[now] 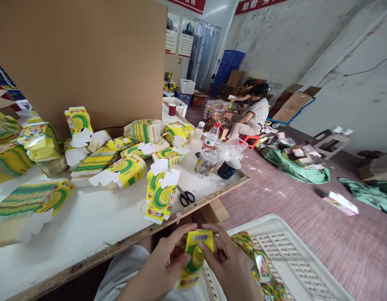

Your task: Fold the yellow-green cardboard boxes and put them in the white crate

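Between my two hands is a small yellow and green box (197, 260) with a barcode near its upper end. My left hand (168, 259) grips its left side, thumb on the front face. On the right side, my right hand (223, 259) holds it with the thumb pressed on the front. The fingers behind the box are partly hidden. Just beyond my hands, flat unfolded cartons (162, 196) of the same print lie at the table's edge, beside black-handled scissors (187, 198). Below my right hand, a white plastic basket (293, 251) holds several small printed packs (262, 267).
Stacks of flat cartons (130, 169) cover much of the white table (86, 217). A large cardboard sheet (86, 54) stands behind them. A clear jar (207, 162), a bottle (212, 136) and a dark mug (229, 168) stand at the corner. A person (254, 113) sits farther off.
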`<state>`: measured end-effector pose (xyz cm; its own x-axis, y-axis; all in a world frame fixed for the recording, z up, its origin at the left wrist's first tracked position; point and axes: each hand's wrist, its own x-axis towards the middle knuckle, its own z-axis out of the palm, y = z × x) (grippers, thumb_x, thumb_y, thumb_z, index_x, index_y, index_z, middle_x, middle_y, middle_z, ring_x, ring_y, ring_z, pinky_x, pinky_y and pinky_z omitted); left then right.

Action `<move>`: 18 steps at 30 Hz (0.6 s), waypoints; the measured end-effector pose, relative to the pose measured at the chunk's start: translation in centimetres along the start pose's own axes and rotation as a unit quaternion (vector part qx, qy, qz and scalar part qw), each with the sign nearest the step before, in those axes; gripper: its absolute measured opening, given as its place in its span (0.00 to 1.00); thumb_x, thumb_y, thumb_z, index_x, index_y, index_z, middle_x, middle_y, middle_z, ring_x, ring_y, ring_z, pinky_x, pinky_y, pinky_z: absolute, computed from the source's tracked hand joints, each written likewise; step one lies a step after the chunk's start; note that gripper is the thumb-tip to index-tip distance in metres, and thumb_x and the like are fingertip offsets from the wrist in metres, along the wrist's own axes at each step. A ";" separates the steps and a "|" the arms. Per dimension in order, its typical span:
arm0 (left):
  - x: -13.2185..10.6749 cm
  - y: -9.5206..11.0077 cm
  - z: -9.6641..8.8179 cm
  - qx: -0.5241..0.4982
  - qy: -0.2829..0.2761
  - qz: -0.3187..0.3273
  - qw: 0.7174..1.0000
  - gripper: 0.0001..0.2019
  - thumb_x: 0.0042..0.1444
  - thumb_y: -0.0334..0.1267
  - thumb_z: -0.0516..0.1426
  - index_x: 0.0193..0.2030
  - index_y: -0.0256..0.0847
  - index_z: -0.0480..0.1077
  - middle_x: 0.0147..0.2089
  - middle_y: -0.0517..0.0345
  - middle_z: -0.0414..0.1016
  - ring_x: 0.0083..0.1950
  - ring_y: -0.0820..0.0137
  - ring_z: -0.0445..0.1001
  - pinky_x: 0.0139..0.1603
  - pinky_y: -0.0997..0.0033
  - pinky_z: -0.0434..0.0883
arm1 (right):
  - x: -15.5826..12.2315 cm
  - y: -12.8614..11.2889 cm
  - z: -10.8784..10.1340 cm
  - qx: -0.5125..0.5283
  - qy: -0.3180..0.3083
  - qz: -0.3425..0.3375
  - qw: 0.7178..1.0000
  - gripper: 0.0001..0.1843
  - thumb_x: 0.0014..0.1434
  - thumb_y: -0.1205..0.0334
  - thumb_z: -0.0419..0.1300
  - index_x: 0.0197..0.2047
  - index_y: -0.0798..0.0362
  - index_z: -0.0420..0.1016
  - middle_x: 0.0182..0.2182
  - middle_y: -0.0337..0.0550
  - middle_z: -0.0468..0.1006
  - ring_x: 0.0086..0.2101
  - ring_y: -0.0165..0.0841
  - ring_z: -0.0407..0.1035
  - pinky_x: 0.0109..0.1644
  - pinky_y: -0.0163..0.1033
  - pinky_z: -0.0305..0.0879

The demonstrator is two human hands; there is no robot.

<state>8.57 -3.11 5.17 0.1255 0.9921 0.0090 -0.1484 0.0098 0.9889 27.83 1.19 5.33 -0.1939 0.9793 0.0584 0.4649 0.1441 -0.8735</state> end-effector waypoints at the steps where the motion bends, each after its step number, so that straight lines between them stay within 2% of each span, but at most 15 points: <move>1: 0.1 0.2 0.1 -0.031 -0.023 -0.021 0.999 0.26 0.61 0.41 0.61 0.66 0.50 0.69 0.55 0.45 0.81 0.53 0.55 0.79 0.54 0.55 0.76 | 0.0 0.3 0.2 -0.013 0.007 -0.011 1.000 0.21 0.60 0.47 0.63 0.52 0.48 0.77 0.17 0.30 0.65 0.18 0.31 0.61 0.23 0.33 0.57; 4: 0.4 0.6 0.4 -0.112 -0.064 -0.063 0.990 0.28 0.60 0.44 0.62 0.67 0.50 0.66 0.55 0.45 0.80 0.52 0.56 0.80 0.53 0.55 0.75 | -0.1 0.8 0.5 -0.034 0.001 -0.034 0.999 0.21 0.59 0.52 0.63 0.54 0.48 0.75 0.16 0.28 0.62 0.17 0.29 0.57 0.22 0.33 0.53; 11: 0.7 -0.2 0.4 -0.097 -0.031 -0.068 0.992 0.29 0.59 0.46 0.64 0.66 0.49 0.66 0.50 0.47 0.81 0.45 0.60 0.79 0.51 0.57 0.75 | -0.2 -0.5 1.0 -0.037 0.033 -0.010 0.999 0.21 0.59 0.52 0.63 0.54 0.48 0.76 0.16 0.28 0.64 0.17 0.30 0.59 0.24 0.34 0.57; 15: 0.7 -0.3 0.4 -0.138 -0.027 -0.062 0.988 0.25 0.58 0.44 0.65 0.62 0.50 0.70 0.46 0.52 0.83 0.43 0.65 0.80 0.46 0.67 0.75 | 0.0 -1.1 -0.2 -0.003 -0.005 -0.055 0.998 0.21 0.63 0.52 0.62 0.56 0.49 0.78 0.23 0.37 0.74 0.21 0.32 0.67 0.25 0.33 0.64; 18: 0.7 -0.3 0.8 -0.125 -0.026 -0.045 0.991 0.22 0.56 0.42 0.66 0.58 0.48 0.75 0.49 0.52 0.83 0.44 0.65 0.81 0.44 0.71 0.75 | 0.0 -1.2 -0.7 0.063 0.031 -0.059 0.996 0.14 0.62 0.52 0.63 0.46 0.49 0.83 0.33 0.46 0.82 0.30 0.36 0.76 0.33 0.34 0.73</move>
<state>9.49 -2.55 5.00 0.1982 0.9780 -0.0646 -0.3723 0.1361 0.9181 27.85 1.07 6.70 -0.1855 0.9640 0.1903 0.3300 0.2435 -0.9120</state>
